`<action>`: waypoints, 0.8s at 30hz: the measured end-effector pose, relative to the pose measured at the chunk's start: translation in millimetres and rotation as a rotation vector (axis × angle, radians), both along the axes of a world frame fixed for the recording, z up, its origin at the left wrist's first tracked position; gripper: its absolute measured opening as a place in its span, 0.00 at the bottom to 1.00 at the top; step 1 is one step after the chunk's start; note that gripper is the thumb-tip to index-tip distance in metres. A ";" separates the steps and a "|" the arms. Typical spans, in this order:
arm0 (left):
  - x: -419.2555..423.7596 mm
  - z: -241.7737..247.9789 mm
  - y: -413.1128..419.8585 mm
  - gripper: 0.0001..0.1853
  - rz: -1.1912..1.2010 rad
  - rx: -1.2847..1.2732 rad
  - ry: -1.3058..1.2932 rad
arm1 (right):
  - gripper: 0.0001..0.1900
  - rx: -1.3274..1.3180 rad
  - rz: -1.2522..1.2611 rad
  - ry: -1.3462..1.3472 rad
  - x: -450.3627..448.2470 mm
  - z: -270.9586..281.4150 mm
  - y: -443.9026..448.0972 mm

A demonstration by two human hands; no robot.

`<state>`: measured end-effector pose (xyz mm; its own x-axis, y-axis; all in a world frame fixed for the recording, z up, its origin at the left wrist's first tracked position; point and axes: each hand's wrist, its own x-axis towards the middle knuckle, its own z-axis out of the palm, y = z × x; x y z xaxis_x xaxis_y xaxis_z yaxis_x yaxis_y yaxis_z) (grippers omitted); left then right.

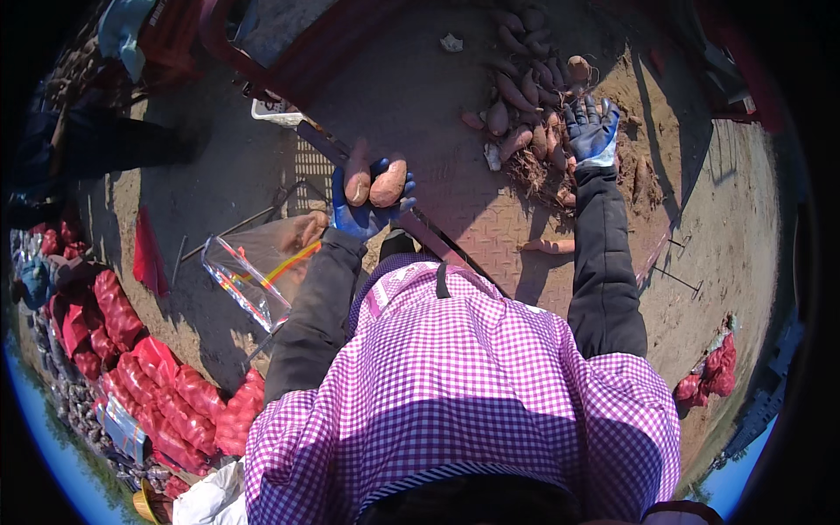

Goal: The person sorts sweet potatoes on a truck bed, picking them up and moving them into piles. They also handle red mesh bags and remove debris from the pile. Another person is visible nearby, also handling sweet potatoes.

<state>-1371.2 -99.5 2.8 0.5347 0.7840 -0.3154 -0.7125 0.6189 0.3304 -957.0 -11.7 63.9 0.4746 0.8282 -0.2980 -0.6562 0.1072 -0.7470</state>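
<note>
My left hand [359,222], in a blue-coated glove, lies palm up and cradles two sweet potatoes. One is slender [357,174]; the other, stouter sweet potato [390,181], rests beside it against the fingers. Just below that hand a clear plastic bag [252,266] with coloured stripes holds several sweet potatoes. My right hand [594,133], also gloved, is spread with its palm upward and nothing in it. It is at the right edge of a heap of sweet potatoes [515,95]. Stringy roots [535,176] are tangled at the heap's near side.
A red metal tread plate [453,190] bears the heap, and one loose sweet potato [550,247] lies nearer me. At left are a white plastic crate [279,117], another person's dark-clad leg [131,141] and rows of filled red bags [177,407]. More red bags [712,371] lie at right.
</note>
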 end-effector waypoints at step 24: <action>-53.3 -105.4 -83.4 0.20 0.098 0.406 -0.337 | 0.20 -0.387 0.976 -0.150 -247.4 -55.7 -123.5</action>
<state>-1424.5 -182.9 -102.6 0.4718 0.8586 0.2005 -0.8688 0.4139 0.2719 -1204.4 -135.2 8.2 -0.2915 0.7312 -0.6168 -0.2279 -0.6793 -0.6976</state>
